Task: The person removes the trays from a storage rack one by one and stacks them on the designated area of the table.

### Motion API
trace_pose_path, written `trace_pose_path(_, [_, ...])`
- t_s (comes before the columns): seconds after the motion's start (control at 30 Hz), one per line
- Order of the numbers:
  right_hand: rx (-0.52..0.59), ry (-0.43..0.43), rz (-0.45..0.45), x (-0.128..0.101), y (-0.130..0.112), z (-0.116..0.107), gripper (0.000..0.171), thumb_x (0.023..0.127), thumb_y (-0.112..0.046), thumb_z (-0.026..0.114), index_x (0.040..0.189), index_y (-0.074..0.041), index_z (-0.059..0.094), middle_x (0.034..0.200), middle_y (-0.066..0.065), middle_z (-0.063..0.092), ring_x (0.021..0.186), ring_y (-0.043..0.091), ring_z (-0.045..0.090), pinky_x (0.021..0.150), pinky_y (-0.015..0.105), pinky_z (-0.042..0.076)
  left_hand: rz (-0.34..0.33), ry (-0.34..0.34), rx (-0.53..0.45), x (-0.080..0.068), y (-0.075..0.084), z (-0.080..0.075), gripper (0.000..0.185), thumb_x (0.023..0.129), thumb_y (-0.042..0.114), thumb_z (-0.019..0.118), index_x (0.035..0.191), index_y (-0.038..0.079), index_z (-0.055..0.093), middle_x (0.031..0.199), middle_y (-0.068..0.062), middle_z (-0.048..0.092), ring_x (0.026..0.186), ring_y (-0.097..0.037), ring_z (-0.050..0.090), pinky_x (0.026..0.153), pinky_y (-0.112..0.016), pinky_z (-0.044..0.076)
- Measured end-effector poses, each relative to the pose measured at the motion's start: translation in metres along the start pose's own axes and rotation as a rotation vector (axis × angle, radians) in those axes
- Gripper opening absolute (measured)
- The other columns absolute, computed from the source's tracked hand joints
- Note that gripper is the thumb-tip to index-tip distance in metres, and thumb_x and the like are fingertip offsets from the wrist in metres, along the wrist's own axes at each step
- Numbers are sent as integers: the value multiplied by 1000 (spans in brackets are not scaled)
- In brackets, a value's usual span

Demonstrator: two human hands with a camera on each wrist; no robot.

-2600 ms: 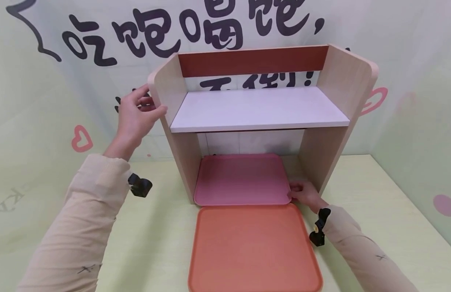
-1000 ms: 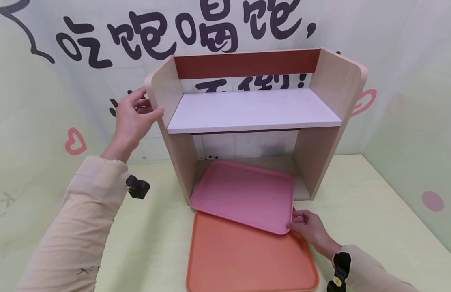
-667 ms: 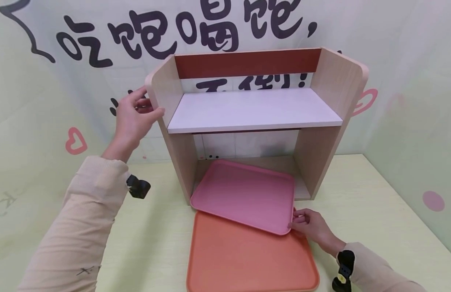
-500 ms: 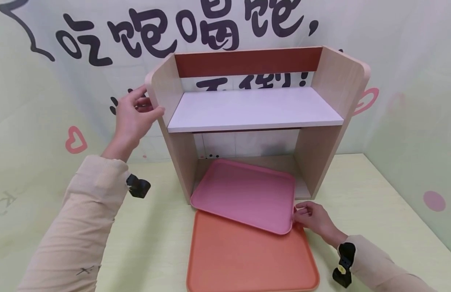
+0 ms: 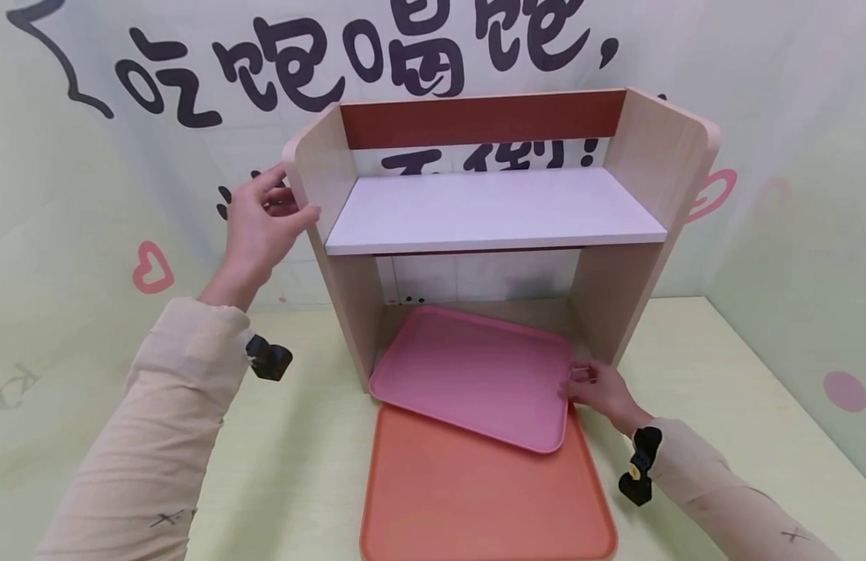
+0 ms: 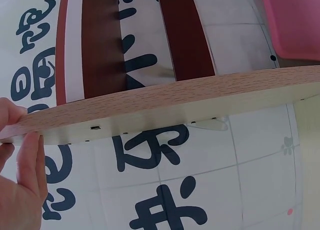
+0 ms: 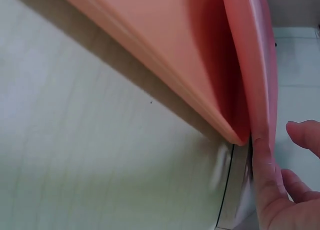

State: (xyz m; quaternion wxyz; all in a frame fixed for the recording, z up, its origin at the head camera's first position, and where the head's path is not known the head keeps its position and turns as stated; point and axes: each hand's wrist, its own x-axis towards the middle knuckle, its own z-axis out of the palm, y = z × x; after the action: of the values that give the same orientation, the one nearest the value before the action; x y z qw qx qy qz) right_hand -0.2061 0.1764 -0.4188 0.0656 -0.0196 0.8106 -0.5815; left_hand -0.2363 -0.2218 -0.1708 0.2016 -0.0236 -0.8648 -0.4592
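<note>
In the head view, my left hand [image 5: 254, 226] grips the front edge of the left side panel [image 6: 150, 97] of a two-tier wooden shelf unit. The left wrist view shows fingers on both sides of that panel. A pink tray [image 5: 478, 378] lies askew in the lower compartment, its front right corner jutting out over an orange tray [image 5: 485, 499] on the table. My right hand [image 5: 604, 393] is at the pink tray's right rim. In the right wrist view, one straight finger [image 7: 267, 172] lies against that rim; other fingertips stand apart from it.
The white upper shelf [image 5: 492, 206] spans both side panels, with a dark red back board [image 5: 482, 119] above it. The right side panel [image 5: 615, 288] rises close beyond my right hand. Pale table surface [image 5: 713, 389] extends to the right. A printed curtain [image 5: 110, 171] hangs behind.
The pink tray was pulled forward on its right side, turning askew over the orange tray. My right hand then slid back along its right rim. My left hand kept its hold on the panel.
</note>
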Motion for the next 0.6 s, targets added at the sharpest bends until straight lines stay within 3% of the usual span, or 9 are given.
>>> trace_pose_path(0.3, [7, 71, 28, 11, 11, 5, 48, 83, -7, 60, 120, 14, 38, 101, 29, 55, 77, 19, 62, 67, 33, 53, -3, -6, -6, 0, -1, 0, 57, 81, 21, 61, 134, 24, 40, 116, -13, 51, 96, -21, 54, 86, -31, 46])
trace_pose_path(0.6, [-4, 89, 46, 16, 15, 6, 49, 81, -6, 60, 121, 14, 39, 85, 15, 60, 67, 11, 58, 61, 24, 52, -2, -1, -9, -1, 0, 1, 57, 81, 23, 62, 134, 26, 40, 116, -11, 51, 96, -21, 54, 86, -29, 45])
